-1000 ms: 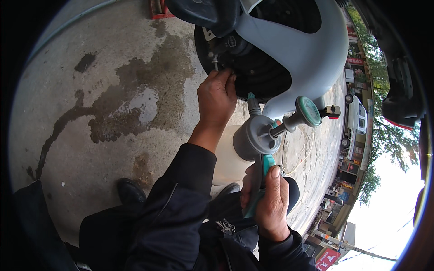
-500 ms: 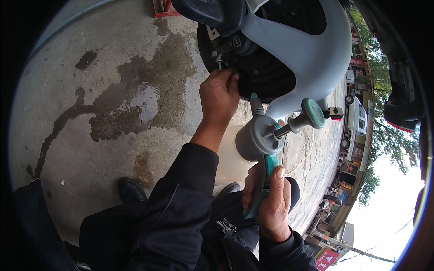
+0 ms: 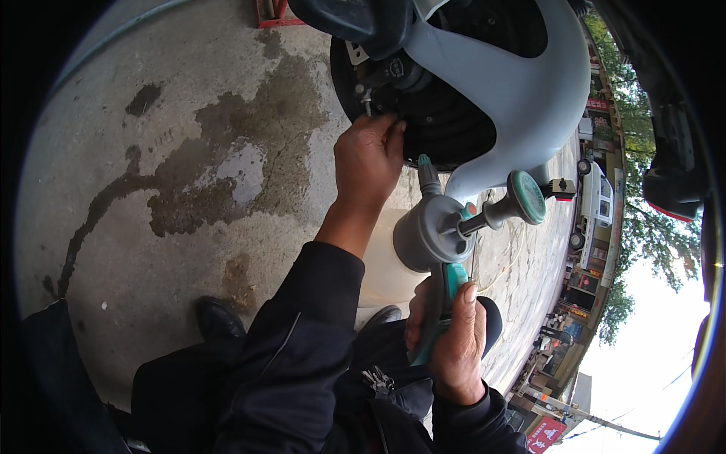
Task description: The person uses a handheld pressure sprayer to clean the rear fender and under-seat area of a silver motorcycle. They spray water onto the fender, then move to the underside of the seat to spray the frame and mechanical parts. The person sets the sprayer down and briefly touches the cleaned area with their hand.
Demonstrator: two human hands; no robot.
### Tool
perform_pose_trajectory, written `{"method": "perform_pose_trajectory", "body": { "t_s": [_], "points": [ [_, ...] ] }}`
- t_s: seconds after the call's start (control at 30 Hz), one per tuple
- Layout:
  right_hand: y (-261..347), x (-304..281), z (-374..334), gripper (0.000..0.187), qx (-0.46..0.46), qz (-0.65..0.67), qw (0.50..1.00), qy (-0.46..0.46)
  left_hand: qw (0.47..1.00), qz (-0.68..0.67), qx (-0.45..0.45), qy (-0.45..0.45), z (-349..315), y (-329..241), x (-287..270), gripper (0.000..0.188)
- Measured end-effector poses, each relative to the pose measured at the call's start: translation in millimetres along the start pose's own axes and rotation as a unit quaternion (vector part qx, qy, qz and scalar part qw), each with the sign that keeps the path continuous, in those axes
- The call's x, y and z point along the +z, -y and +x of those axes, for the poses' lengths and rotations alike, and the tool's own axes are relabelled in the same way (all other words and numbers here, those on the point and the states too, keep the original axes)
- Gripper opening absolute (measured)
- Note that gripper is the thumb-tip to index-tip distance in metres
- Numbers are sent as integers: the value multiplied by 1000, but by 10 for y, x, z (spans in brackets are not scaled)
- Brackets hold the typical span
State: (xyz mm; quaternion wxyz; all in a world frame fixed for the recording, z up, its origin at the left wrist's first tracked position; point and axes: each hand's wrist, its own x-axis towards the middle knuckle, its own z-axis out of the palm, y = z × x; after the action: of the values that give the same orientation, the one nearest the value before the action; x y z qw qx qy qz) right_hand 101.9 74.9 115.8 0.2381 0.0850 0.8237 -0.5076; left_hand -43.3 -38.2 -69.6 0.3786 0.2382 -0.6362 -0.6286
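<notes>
My right hand [image 3: 460, 344] is wrapped round the handle of a pump sprayer [image 3: 427, 238], thumb along its green lever. The sprayer has a grey top, a round green plunger knob, a green-tipped nozzle and a translucent whitish tank. The nozzle points at a dark wheel [image 3: 457, 125] under a pale grey fender [image 3: 522, 98] of what looks like a scooter. My left hand [image 3: 367, 163] is at the wheel's near edge, just below a small metal fitting [image 3: 367, 102]. Its thumb and fingers are pinched together; what they hold is hidden.
Wet patches [image 3: 280, 113] darken the concrete floor at left. A red metal stand [image 3: 278, 21] is at the top. My shoe [image 3: 219, 319] rests on the floor, lower left. Far right, a white van [image 3: 595, 204] stands before a row of shops.
My left hand has shifted very slightly at the wheel, its thumb tip moving a little right. The sprayer has tilted a touch; my right hand keeps its grip.
</notes>
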Motion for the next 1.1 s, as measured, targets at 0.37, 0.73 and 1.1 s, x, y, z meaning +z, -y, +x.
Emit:
{"method": "perform_pose_trajectory", "body": {
  "t_s": [0.37, 0.73, 1.1],
  "points": [
    [53, -43, -18, 69, -7, -27, 1000, 6, 779, -304, -545, 61, 271, -470, -27, 46],
    [94, -3, -9, 67, -7, -4, 1000, 10, 672, -422, -605, 68, 386, -315, -39, 25],
    [149, 30, -6, 64, 4, -15, 1000, 12, 695, -388, -586, 151, 383, -180, -151, 20]
  ]
}}
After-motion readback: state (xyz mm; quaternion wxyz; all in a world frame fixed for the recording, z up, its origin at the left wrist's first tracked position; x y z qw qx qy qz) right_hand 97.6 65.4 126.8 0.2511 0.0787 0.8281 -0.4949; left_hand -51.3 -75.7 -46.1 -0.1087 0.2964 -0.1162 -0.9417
